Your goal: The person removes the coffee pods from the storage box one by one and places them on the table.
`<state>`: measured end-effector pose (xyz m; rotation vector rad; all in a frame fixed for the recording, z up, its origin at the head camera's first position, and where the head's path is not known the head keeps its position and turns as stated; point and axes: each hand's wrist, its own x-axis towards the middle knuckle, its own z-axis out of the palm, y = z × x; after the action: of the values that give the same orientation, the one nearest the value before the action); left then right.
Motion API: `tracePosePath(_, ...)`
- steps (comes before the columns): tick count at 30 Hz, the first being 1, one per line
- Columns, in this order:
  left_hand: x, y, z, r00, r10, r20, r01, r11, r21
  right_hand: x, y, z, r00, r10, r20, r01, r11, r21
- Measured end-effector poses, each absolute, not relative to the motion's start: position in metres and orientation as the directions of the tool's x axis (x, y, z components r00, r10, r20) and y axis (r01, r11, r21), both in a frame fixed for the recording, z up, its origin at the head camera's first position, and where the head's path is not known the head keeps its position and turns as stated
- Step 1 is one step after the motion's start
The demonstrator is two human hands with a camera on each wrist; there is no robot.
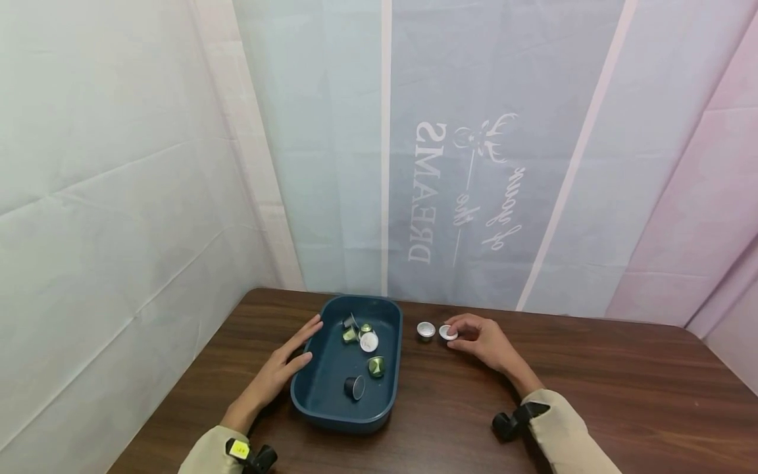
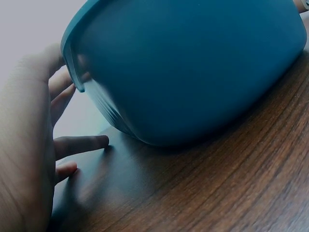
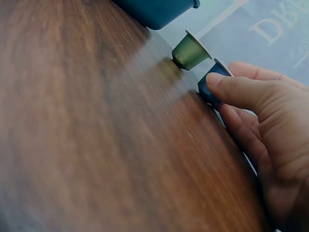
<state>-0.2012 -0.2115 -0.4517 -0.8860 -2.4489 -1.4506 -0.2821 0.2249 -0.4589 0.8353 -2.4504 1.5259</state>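
Note:
My right hand point(image 1: 482, 340) pinches a dark blue coffee capsule point(image 3: 207, 92) between thumb and fingers; it stands on the table with its pale lid up. Just left of it a green coffee capsule point(image 3: 189, 52) stands upright, its silver lid point(image 1: 426, 328) showing in the head view. My left hand point(image 1: 277, 372) rests with straight, spread fingers at the left rim of a blue plastic basin point(image 1: 346, 417). Inside the basin lie several loose capsules, among them a green one point(image 1: 376, 367), a black one point(image 1: 354, 387) and one with its white lid point(image 1: 368, 342) up.
The brown wooden table point(image 1: 456, 421) reaches back to a hanging printed cloth point(image 1: 337, 164). White cloth point(image 1: 118, 217) hangs along the left side. A black wrist camera point(image 1: 512, 422) sits at the right sleeve, another point(image 1: 260, 459) at the left.

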Motion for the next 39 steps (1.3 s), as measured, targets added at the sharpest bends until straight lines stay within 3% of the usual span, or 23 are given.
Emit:
tracePosePath(9, -0.183, -0.202, -0.42, -0.807, 0.423, 0.413, 0.567, 0.356, 0.743, -0.283, 0.225, -0.459, -0.836, -0.374, 0.402, -0.534, 0.388, -0.751)
tracePosePath(27, -0.201, -0.212, -0.45, -0.813, 0.413, 0.411, 0.561, 0.368, 0.741, -0.284, 0.227, -0.461, -0.819, -0.38, 0.429, -0.562, 0.381, -0.734)
tracePosePath(39, -0.181, -0.2, -0.419, -0.806, 0.416, 0.421, 0.571, 0.358, 0.739, -0.267, 0.223, -0.438, -0.805, -0.397, 0.44, -0.574, 0.339, -0.745)
